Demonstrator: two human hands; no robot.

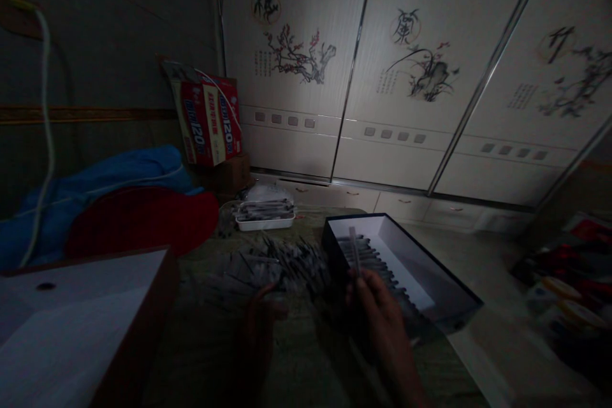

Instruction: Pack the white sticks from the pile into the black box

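Note:
My right hand [380, 315] pinches a slim, pale pen [355, 248] upright at the near left side of a dark-edged box [425, 261]. Inside that box a row of similar pens [382, 268] lies side by side along the left part of its white floor. My left hand [262, 319] is low over the table, its fingers apart and nothing visible in them. Just beyond it spreads a loose pile of dark and clear pen parts [291, 264], blurred in the dim light. Behind the pile stands a white tray [266, 225] filled with more slim pieces.
A brown-sided box with a white inside [90, 325] occupies the near left. Red cloth [143, 220] and blue cloth [129, 172] lie behind it. A red carton [210, 118] stands at the back, before a patterned wardrobe [291, 140]. A white cable [48, 108] hangs at left.

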